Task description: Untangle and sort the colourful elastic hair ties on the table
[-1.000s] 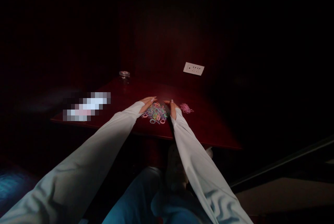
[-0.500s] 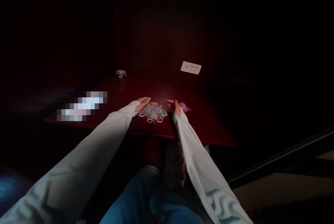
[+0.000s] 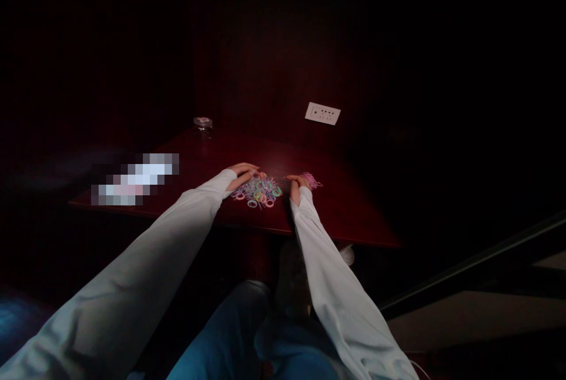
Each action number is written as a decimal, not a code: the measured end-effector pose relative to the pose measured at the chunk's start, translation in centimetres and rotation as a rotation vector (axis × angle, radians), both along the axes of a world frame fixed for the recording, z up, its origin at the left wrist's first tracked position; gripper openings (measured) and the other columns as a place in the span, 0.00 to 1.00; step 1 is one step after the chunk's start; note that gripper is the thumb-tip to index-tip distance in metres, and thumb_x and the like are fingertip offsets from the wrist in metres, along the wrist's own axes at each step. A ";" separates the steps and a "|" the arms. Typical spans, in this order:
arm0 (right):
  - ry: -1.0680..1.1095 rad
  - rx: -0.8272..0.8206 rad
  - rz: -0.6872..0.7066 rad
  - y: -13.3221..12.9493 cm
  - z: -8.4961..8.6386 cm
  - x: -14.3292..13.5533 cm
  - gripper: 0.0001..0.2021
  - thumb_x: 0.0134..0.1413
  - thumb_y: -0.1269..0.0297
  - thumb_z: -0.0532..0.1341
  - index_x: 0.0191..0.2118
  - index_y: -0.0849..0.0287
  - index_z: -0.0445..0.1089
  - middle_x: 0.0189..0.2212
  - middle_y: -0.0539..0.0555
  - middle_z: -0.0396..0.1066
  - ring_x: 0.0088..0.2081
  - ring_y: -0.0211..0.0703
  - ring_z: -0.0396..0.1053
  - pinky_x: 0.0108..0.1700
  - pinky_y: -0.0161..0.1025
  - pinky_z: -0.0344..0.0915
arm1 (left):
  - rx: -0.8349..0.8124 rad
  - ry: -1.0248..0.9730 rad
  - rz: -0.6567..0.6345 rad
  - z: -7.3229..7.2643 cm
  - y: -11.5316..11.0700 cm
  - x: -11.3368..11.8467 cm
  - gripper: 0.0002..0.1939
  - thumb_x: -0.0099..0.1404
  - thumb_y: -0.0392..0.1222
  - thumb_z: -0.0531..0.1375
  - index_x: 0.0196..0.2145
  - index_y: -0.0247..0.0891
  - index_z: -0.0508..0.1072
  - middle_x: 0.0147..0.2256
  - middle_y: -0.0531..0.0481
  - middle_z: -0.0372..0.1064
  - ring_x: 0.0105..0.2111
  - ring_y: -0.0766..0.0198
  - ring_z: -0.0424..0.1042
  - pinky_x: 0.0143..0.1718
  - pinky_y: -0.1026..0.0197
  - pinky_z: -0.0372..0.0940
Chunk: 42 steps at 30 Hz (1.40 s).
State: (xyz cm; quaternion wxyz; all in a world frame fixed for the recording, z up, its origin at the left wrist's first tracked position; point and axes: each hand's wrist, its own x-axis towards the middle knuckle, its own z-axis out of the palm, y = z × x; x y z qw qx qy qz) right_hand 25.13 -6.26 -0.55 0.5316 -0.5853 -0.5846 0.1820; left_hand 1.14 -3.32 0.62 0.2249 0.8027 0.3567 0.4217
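A heap of small pastel rings, like hair ties (image 3: 262,192), lies near the front of the dark red table. My left hand (image 3: 243,175) rests at the heap's left and upper left side, thumb and fingers apart, fingertips touching its edge. To the right of the heap is my right hand (image 3: 299,185), low over the table, with its fingers pointing left toward the heap; whether it holds anything is too small and dark to tell. A smaller pile of pink ties (image 3: 312,180) lies just beyond my right hand, partly hidden by it.
A clear lidded jar (image 3: 203,126) stands at the table's back left. A blurred-out pale item (image 3: 137,180) lies on the left. On the wall behind is a white socket plate (image 3: 322,113). The table's front edge (image 3: 256,228) runs below my wrists.
My right hand has turned, its fingers now stretching left and its back more over the pink pile's edge. My left fingers reach slightly further over the heap. The view has shifted slightly.
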 end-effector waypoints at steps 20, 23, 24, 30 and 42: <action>-0.074 0.065 -0.036 -0.4 0.0 -0.4 0.09 0.53 0.68 0.56 0.33 0.56 0.74 0.37 0.56 0.72 0.43 0.48 0.67 0.53 0.45 0.63 | 0.140 0.067 0.124 -0.1 1.0 -0.2 0.18 0.68 0.51 0.51 0.34 0.40 0.78 0.40 0.46 0.78 0.44 0.54 0.74 0.55 0.49 0.65; -0.096 0.122 0.000 -0.5 -0.3 -0.9 0.09 0.55 0.67 0.56 0.35 0.55 0.75 0.38 0.56 0.71 0.42 0.47 0.67 0.51 0.42 0.64 | 0.130 0.083 0.094 0.2 0.6 -0.3 0.18 0.69 0.50 0.51 0.34 0.41 0.78 0.40 0.46 0.78 0.45 0.54 0.74 0.55 0.50 0.64; -0.110 0.127 0.036 -0.7 -0.4 -1.0 0.10 0.56 0.66 0.55 0.37 0.54 0.75 0.39 0.56 0.71 0.43 0.46 0.68 0.52 0.42 0.64 | 0.132 0.090 0.074 0.4 0.4 -0.3 0.19 0.69 0.50 0.51 0.35 0.40 0.78 0.41 0.46 0.78 0.45 0.54 0.74 0.56 0.50 0.64; -0.139 0.148 0.259 -1.8 0.4 -1.6 0.14 0.62 0.63 0.52 0.44 0.53 0.76 0.45 0.54 0.71 0.50 0.45 0.68 0.58 0.41 0.62 | 0.173 0.147 -0.020 1.4 -0.7 -0.3 0.16 0.68 0.50 0.55 0.43 0.42 0.78 0.46 0.46 0.77 0.50 0.52 0.72 0.58 0.49 0.61; -0.237 0.087 0.208 -1.7 0.3 -1.3 0.15 0.57 0.70 0.54 0.38 0.52 0.79 0.44 0.54 0.72 0.54 0.51 0.62 0.60 0.48 0.56 | 0.159 0.261 -0.084 0.5 -0.6 -0.2 0.17 0.60 0.37 0.58 0.41 0.51 0.83 0.57 0.54 0.71 0.55 0.50 0.63 0.62 0.43 0.56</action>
